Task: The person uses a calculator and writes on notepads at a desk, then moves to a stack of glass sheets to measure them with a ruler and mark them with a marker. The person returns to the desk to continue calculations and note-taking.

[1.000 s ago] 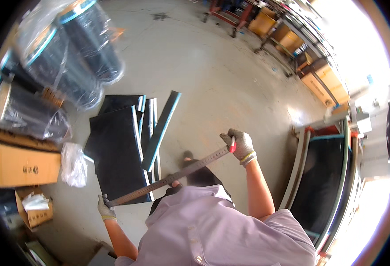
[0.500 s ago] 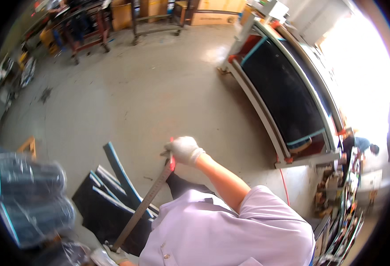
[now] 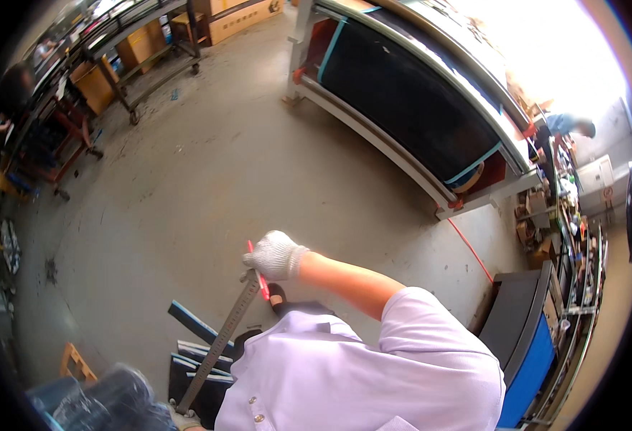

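Note:
A long steel ruler (image 3: pixel 219 345) slants between my two hands. My right hand (image 3: pixel 276 256), in a white knitted glove, is closed at the ruler's upper end. A slim red pen-shaped tool (image 3: pixel 263 286) also sticks out of that fist above and below. At the lower edge my gloved left hand (image 3: pixel 185 420) is closed round the ruler's other end, its fingers mostly cut off from view. Beneath the ruler lie dark strips with light-blue edges (image 3: pixel 194 322) and a black sheet (image 3: pixel 179 377).
Plastic-wrapped rolls (image 3: pixel 118 395) stand at the lower left beside a wooden frame (image 3: pixel 79 363). A large machine with a black sheet (image 3: pixel 409 93) stands far right. A red hose (image 3: pixel 472 251) crosses the floor near a grey-and-blue cabinet (image 3: pixel 517 323). Other people work at far benches.
My view has turned rightward, so the machine and carts shift left and the cabinet appears. Both hands still hold the ruler, and the strips and rolls now sit lower in view.

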Demonstrator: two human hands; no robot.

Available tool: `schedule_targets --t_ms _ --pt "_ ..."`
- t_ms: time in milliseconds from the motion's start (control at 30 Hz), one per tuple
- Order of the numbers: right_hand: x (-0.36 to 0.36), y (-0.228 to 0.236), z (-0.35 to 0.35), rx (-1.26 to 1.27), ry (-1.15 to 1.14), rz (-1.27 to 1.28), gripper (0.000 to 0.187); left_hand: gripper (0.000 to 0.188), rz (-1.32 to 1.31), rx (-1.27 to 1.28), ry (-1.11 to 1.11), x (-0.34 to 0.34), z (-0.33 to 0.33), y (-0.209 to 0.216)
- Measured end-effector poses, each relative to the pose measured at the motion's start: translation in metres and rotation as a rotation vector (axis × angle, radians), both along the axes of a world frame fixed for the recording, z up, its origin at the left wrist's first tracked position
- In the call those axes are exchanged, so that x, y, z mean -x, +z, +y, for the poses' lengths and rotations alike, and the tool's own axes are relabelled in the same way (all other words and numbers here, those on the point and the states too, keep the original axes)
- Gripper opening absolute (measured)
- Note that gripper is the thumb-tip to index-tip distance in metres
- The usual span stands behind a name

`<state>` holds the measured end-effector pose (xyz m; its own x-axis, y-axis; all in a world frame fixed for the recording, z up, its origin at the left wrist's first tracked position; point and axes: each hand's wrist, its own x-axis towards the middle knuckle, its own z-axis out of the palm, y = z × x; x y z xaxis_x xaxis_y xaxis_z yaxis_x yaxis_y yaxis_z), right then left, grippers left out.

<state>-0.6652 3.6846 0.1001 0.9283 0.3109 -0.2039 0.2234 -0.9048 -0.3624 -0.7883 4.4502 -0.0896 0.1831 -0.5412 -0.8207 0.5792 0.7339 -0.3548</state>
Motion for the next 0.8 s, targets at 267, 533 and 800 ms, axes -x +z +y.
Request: schedule_targets --t_ms 267,533,800 --pt "-0.021 0.008 -0.074 0.025 -0.373 0.053 0.045 0.037 -0.371 -1.027 -0.173 -0.197 -0.191 0.016" --pt "-0.127 0.001 -0.109 0.057 -0.584 0.022 0.046 0.035 -0.477 -1.037 -0.191 -0.388 -0.237 -0.034" --pt "-0.3 0.007 -0.15 0.248 -0.597 0.033 0.019 0.033 -0.509 -1.013 -0.255 -0.582 -0.298 -0.008"
